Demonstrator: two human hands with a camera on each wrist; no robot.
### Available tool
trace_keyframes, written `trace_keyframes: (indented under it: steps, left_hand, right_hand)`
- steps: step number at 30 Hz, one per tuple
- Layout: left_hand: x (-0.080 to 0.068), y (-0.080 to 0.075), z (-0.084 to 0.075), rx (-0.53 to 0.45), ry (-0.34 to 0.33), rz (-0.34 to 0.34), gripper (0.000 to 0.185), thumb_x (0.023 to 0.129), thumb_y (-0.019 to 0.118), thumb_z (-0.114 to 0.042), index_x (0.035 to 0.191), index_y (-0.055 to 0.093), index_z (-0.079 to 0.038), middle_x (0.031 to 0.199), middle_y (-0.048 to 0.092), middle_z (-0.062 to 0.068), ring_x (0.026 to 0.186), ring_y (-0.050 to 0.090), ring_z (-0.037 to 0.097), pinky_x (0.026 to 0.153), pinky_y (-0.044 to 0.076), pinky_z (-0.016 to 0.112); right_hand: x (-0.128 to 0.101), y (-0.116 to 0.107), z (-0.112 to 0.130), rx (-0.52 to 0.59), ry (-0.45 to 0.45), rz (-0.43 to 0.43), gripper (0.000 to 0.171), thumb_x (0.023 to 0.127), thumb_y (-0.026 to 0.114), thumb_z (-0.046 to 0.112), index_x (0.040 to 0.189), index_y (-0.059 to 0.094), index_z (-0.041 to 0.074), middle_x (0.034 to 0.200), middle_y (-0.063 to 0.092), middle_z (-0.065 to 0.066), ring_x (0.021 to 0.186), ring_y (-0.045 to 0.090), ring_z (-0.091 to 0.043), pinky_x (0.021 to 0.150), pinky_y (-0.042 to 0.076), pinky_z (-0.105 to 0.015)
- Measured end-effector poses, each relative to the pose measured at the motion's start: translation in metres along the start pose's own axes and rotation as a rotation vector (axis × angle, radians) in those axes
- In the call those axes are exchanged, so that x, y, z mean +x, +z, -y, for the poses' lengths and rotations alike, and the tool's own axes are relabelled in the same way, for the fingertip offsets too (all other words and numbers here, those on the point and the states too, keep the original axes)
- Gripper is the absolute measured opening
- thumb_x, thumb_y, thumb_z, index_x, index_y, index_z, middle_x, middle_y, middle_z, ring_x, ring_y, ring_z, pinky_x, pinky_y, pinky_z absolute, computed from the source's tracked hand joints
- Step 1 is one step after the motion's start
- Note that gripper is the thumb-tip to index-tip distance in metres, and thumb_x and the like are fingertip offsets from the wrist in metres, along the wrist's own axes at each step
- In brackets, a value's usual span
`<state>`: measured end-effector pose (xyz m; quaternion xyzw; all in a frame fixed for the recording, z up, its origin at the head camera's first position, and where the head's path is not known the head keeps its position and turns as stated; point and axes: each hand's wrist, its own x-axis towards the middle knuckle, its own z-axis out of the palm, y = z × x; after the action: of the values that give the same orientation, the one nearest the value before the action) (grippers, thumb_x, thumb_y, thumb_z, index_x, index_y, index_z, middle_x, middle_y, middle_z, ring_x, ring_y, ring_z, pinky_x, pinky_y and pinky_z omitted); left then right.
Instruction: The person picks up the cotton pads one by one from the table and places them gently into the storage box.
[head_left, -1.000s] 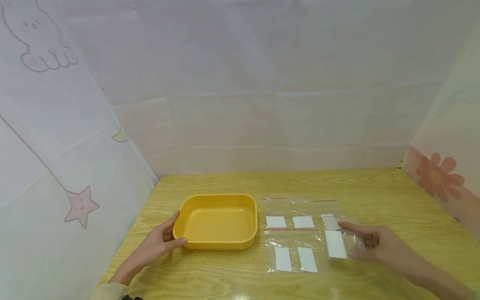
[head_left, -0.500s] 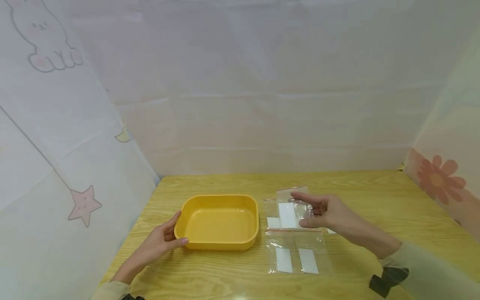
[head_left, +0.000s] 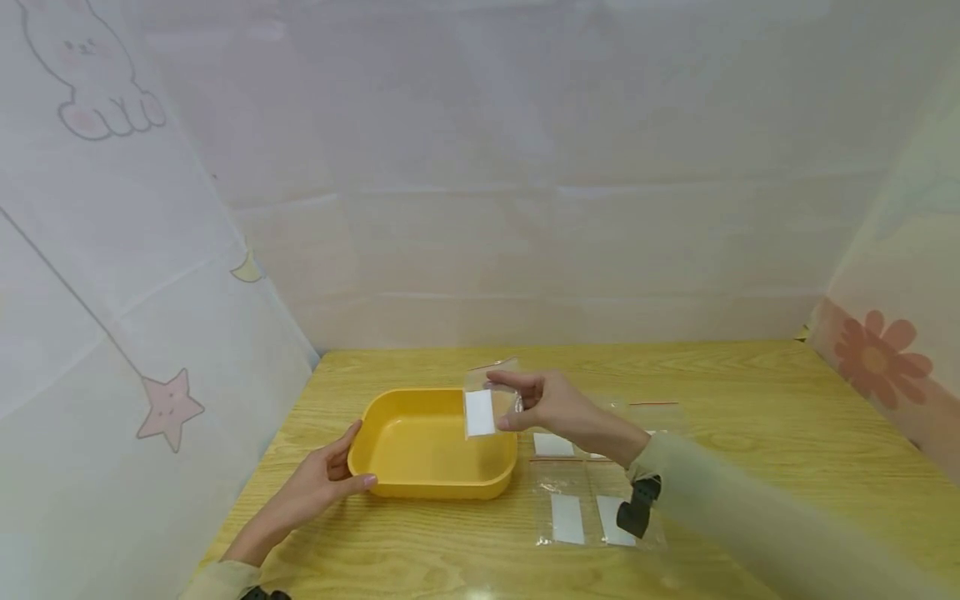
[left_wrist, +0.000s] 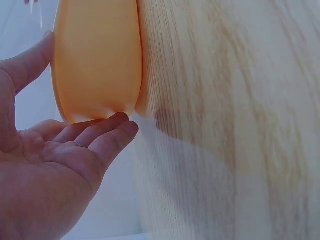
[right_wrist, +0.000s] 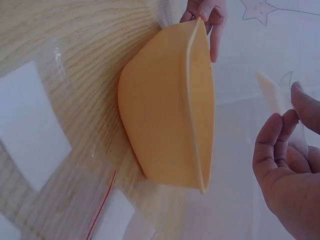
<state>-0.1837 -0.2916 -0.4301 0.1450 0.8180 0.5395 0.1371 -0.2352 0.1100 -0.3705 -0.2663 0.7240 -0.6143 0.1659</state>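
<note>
My left hand (head_left: 311,492) holds the left end of a yellow plastic basin (head_left: 416,458), the thumb at its front and the fingers along its outer side. In the left wrist view those fingers (left_wrist: 107,137) lie against the basin's outer wall. My right hand (head_left: 555,410) pinches a small clear zip-lock bag (head_left: 480,412) with a white card inside, between thumb and fingers. That bag is raised over the basin's right rim. The right wrist view shows the bag (right_wrist: 274,95) held above the open side of the basin.
Several more zip-lock bags with white cards lie right of the basin, including a front one (head_left: 567,518) and a rear one (head_left: 553,444). My right forearm covers part of them. A wooden table (head_left: 420,558) carries everything, with printed sheets (head_left: 525,208) hanging behind and beside it.
My right hand has lifted the zip-lock bag from the right side of the rows and carried it left, over the basin's right rim. My left hand has stayed on the basin.
</note>
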Motion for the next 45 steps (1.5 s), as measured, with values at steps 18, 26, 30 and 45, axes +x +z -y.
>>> trace_keyframes:
  steps: [18, 26, 30, 45]
  left_hand:
    - [0.002, 0.002, 0.0, -0.011, -0.004, -0.018, 0.099, 0.1, 0.077, -0.021, 0.166, 0.008, 0.004, 0.162, 0.027, 0.035, 0.137, 0.053, 0.044, 0.097, 0.057, 0.031]
    - [0.003, 0.003, 0.0, -0.012, -0.005, -0.023, 0.097, 0.101, 0.076, -0.017, 0.166, 0.008, 0.004, 0.161, 0.029, 0.036, 0.135, 0.054, 0.045, 0.096, 0.057, 0.032]
    - [0.003, 0.002, 0.0, -0.014, -0.006, -0.02, 0.095, 0.101, 0.074, -0.015, 0.166, 0.008, 0.005, 0.161, 0.029, 0.036, 0.136, 0.054, 0.046, 0.097, 0.057, 0.032]
    - [0.003, 0.002, -0.001, -0.009, -0.029, -0.023, 0.096, 0.101, 0.076, -0.016, 0.167, 0.009, 0.003, 0.162, 0.027, 0.036, 0.137, 0.052, 0.047, 0.096, 0.058, 0.033]
  right_hand:
    - [0.059, 0.07, -0.033, 0.054, 0.1, -0.026, 0.069, 0.087, 0.084, -0.003, 0.15, 0.056, -0.002, 0.145, 0.062, -0.018, 0.114, 0.067, -0.024, 0.075, 0.053, -0.023]
    - [0.068, 0.086, -0.046, 0.129, 0.171, -0.05, 0.07, 0.086, 0.083, -0.008, 0.149, 0.054, -0.007, 0.149, 0.057, -0.023, 0.126, 0.064, -0.028, 0.07, 0.058, -0.024]
    - [0.068, 0.088, -0.048, 0.129, 0.198, -0.063, 0.069, 0.086, 0.083, -0.009, 0.149, 0.054, -0.008, 0.15, 0.056, -0.023, 0.142, 0.051, -0.036, 0.069, 0.058, -0.022]
    - [0.072, 0.091, -0.049, 0.067, 0.268, -0.119, 0.068, 0.084, 0.087, -0.004, 0.147, 0.06, -0.002, 0.148, 0.06, -0.018, 0.106, 0.068, -0.021, 0.069, 0.059, -0.026]
